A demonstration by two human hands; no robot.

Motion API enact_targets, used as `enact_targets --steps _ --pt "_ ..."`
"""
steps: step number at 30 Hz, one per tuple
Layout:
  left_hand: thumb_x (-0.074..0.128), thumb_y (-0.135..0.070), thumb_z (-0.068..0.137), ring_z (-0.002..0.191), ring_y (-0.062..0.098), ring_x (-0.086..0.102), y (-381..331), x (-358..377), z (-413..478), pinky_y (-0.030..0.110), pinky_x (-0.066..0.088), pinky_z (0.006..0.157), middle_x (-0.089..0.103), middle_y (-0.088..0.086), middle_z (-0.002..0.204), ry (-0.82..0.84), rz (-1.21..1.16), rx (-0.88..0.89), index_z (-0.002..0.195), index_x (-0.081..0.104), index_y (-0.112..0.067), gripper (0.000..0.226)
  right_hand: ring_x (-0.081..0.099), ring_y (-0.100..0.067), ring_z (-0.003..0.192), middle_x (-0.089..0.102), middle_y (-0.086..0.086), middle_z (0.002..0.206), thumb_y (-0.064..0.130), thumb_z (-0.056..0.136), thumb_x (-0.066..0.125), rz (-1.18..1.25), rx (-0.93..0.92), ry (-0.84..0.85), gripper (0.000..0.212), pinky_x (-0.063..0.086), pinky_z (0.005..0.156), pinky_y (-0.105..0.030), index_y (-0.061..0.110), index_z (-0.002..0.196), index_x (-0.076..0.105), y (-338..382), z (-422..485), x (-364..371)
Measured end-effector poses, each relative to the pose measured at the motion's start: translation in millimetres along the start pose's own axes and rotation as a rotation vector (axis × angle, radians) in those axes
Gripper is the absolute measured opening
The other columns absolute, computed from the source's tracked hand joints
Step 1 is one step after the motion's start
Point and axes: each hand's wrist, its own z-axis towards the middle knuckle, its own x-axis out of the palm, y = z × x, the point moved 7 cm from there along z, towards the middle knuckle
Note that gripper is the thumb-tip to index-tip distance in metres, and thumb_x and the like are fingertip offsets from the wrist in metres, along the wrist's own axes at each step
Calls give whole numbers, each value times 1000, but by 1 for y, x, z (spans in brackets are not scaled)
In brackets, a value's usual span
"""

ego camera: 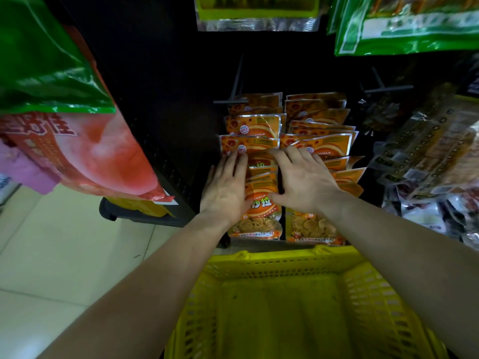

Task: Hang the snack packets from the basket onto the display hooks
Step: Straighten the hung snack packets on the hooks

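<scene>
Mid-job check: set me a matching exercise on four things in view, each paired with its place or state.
Things:
1. yellow perforated plastic basket
2. orange foil snack packets
3. glossy green packets
4. left hand

Places or states:
A. rests flat on the left orange row
B. hang in two rows side by side
C. nearest the camera, no packets visible inside
D. hang at upper right

Pairs: 1-C, 2-B, 3-D, 4-A
</scene>
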Motion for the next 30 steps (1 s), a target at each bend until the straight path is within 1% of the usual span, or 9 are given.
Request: enact_targets --steps 3,6,9,12,15,19,22,26,30 --pt "73 -54 80 153 21 5 -2 -6 -5 41 8 124 4 0 167 1 -48 21 158 0 -24 111 35 -26 135 37 -2 146 72 75 54 81 22 3 95 32 111 -49 25 150 22 -3 -3 -5" --pt "64 -64 83 152 21 11 -3 -17 2 41 15 121 11 -2 166 14 -146 10 158 6 -27 102 32 -26 139 34 -1 152 68 85 39 161 74 -4 82 31 111 -48 24 152 23 -12 5 -9" --pt "54 -62 91 148 23 24 -1 -24 22 45 29 116 20 -4 164 32 -256 -73 157 12 -32 84 30 -28 141 31 -1 156 56 94 40 120 85 1 67 31 112 -49 24 153 28 -20 26 -13" --pt "55 -49 95 146 25 29 -5 -26 51 46 33 115 25 -3 162 35 -273 -110 157 15 -33 75 33 -30 140 39 -3 154 47 98 46 121 104 21 58 33 111 -48 26 151 35 -25 51 -15" --pt "55 -39 98 145 26 32 -8 -29 80 43 32 114 32 -2 159 -7 -270 -84 152 33 -29 60 42 -30 132 52 -5 141 46 96 52 101 104 46 48 39 106 -47 28 141 50 -27 73 -15" --pt "49 -34 101 132 29 46 5 -26 102 40 41 104 50 3 144 -69 -322 -195 138 52 -29 37 58 -24 108 66 1 108 41 94 58 143 92 81 14 46 92 -39 36 101 69 -30 86 -9" --pt "54 -25 99 127 32 53 9 -20 108 42 46 98 55 7 138 -39 -303 -240 135 55 -31 37 58 -16 87 57 15 79 34 94 57 243 81 88 14 45 77 -32 35 91 71 -33 86 -1" --pt "60 -27 97 121 31 56 11 -24 110 41 48 98 57 8 134 -37 -288 -295 123 66 -31 26 60 -15 83 62 11 83 39 94 58 282 84 70 17 44 71 -28 31 94 73 -40 84 4" --pt "66 -30 94 111 27 63 8 -29 104 35 50 84 66 4 121 -33 -320 -311 108 72 -27 15 58 -12 85 59 13 84 36 92 62 287 86 56 10 45 72 -28 33 90 71 -43 80 3"
